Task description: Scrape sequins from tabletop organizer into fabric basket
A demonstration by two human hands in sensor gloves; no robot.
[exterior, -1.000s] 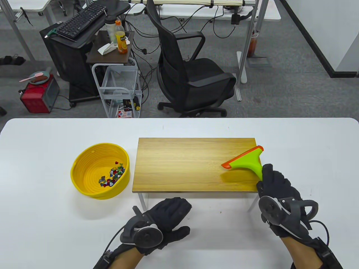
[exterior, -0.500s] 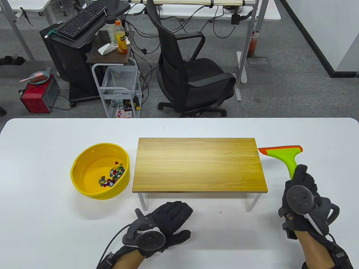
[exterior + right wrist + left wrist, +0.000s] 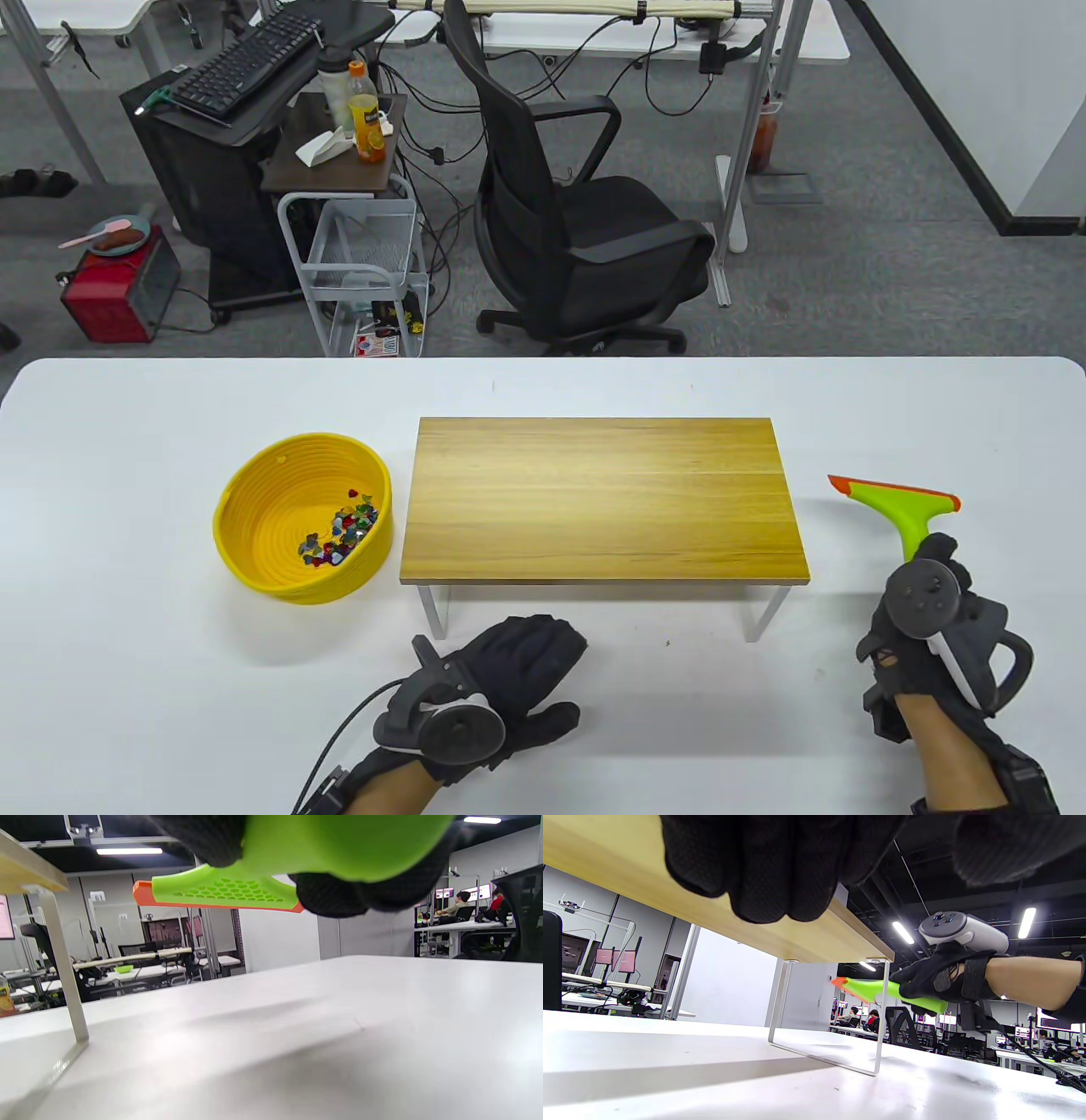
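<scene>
A white table (image 3: 170, 679) carries a wooden tabletop organizer (image 3: 602, 499) on thin white metal legs, set at the centre. Its top is seen bare of sequins in the table view. Just left of it, apart by a narrow gap, a yellow fabric basket (image 3: 254, 509) is placed; the sequins (image 3: 344, 536) are heaped inside it, against its right wall. The right hand (image 3: 929, 632) is held to the right of the organizer, clear of it, and its grip is wrapped around the green handle of a scraper (image 3: 899, 505). The orange blade edge of the scraper is turned toward the far side. In the right wrist view the scraper (image 3: 225, 891) is seen raised above the table surface, with no contact. In the left wrist view the same tool (image 3: 878, 991) is seen beyond the organizer's right leg, carried by the right hand (image 3: 937, 978). The left hand (image 3: 496, 679) is laid near the front edge of the organizer, close to its left leg, palm down over the table. Its grip is loosely spread, fingers (image 3: 763, 878) together and extended toward the organizer, thumb out to the right; nothing is held in it. Whether the palm rests on the table cannot be told.
</scene>
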